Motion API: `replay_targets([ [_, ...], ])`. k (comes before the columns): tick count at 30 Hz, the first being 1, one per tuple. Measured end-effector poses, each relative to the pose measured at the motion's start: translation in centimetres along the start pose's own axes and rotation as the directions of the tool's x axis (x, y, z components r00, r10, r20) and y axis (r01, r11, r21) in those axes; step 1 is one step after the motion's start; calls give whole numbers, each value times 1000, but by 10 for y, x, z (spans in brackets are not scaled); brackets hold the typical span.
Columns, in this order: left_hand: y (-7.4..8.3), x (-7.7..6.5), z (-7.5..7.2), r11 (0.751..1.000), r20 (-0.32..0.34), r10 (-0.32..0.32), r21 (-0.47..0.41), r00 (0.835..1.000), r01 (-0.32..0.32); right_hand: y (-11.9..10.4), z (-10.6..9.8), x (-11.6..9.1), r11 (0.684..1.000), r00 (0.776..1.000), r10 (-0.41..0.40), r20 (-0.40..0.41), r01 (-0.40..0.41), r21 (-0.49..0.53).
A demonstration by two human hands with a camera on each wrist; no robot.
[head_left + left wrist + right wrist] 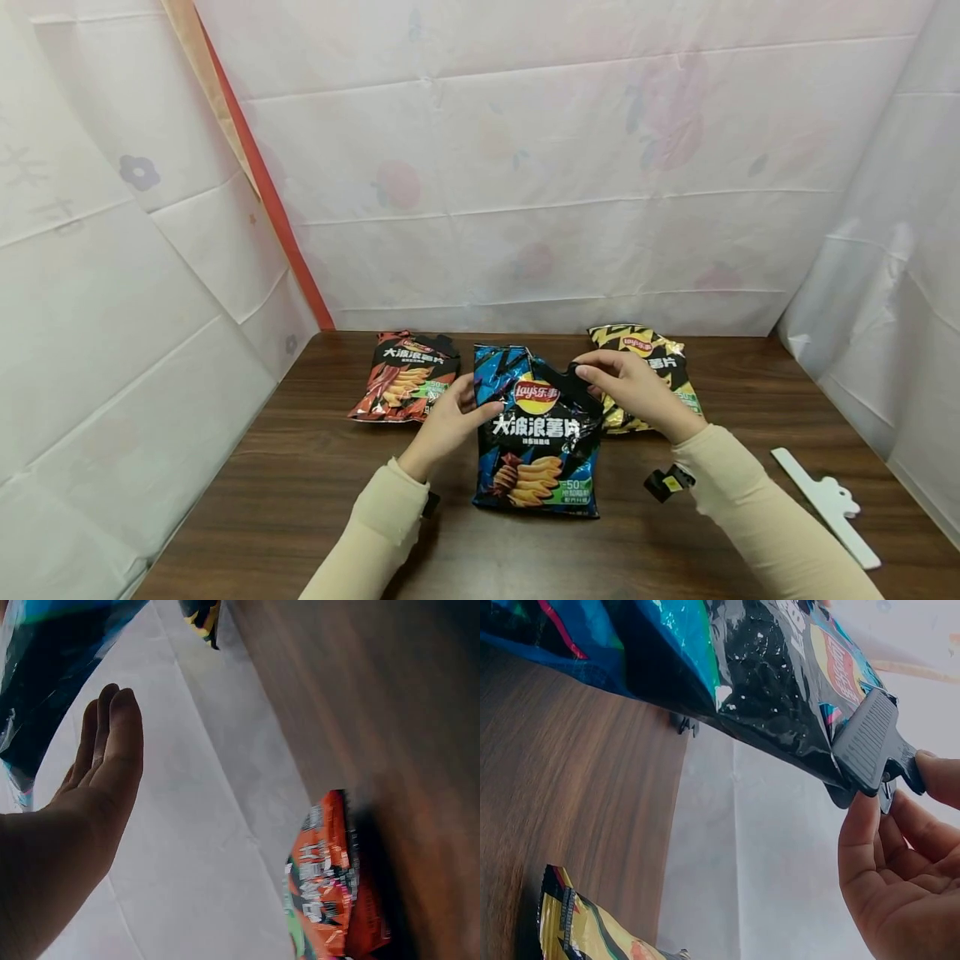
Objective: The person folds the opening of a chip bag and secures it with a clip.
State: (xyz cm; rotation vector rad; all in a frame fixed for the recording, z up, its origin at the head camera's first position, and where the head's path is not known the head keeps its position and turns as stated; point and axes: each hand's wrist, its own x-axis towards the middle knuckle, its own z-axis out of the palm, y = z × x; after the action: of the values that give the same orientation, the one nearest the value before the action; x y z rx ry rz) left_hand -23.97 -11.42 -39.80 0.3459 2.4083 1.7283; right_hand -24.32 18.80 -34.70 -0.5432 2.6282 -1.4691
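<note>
A blue and black bag of chips (536, 450) stands upright in the middle, its printed front facing me. My right hand (626, 383) pinches the handles of a black clip (870, 742) between thumb and fingers; the clip bites the bag's upper right corner. At the bag's left edge is my left hand (450, 421), one digit lying over the front. In the left wrist view its fingers (120, 742) are straight, with a gap between them and the bag. How firmly the left hand touches the bag is hard to see.
A red bag of chips (405, 379) with a black clip lies at the back left. Behind my right hand lies a yellow bag of chips (678, 367). A white clip (825, 504) rests on the brown table (300, 492) at right. White sheets (525, 167) hang around the table.
</note>
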Motion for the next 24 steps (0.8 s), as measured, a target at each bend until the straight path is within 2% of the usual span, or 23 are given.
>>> replay_targets([
  [2, -3, -3, 1, 1000, 4, -5, 27, 1000, 5, 1, 1, 0, 1000, 1000, 4, -5, -3, 6],
  [8, -10, -10, 6, 998, 110, 11, 57, 994, -18, 2, 3, 0, 999, 1000, 21, -16, -21, 29],
  [11, -12, -12, 9, 997, 137, 5, 70, 991, -15, 3, 3, 0, 999, 999, 29, -21, -28, 40],
  [18, -16, -15, 10, 993, 139, -44, 110, 989, 28, 5, 5, 1, 998, 999, 38, -29, -36, 58],
  [24, -15, -16, 12, 998, 156, -21, 69, 988, 11, 7, 7, 2, 996, 998, 41, -50, -37, 82],
])
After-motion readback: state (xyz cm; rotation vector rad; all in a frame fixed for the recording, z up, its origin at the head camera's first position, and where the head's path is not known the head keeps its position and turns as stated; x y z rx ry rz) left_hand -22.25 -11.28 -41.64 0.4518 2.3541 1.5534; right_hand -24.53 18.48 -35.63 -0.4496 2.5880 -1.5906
